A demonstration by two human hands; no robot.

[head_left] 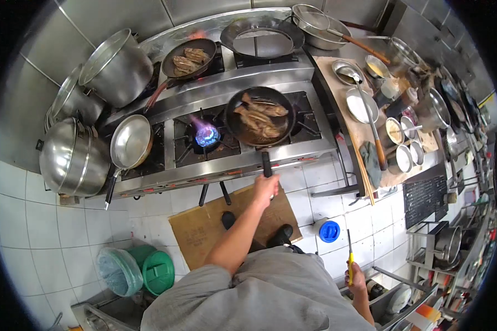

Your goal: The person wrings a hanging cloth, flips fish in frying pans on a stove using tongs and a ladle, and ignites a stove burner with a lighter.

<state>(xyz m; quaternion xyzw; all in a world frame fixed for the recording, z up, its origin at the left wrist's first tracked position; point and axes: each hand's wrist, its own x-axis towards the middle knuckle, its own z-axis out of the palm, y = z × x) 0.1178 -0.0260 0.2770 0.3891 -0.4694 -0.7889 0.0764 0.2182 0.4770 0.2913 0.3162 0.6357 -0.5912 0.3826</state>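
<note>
My left hand [266, 187] is closed around the dark handle of a black frying pan [233, 132]. The pan rests on the front right burner with browned whole fish [262, 116] in shiny oil. Down by my right side, my right hand [358, 278] grips a yellow stick lighter [350, 263], its thin dark nozzle pointing up. To the left of the pan, a bare burner [207, 135] burns with a blue and purple flame. A second frying pan [189, 57] with browned fish sits on the back row.
An empty steel pan [131, 140] lies at the stove's front left, near large pots [116, 71]. A side counter [342, 124] holds bowls, a ladle [373, 118] and sauces. On the floor are a blue-lidded container [329, 231], green bins [158, 269] and cardboard [196, 231].
</note>
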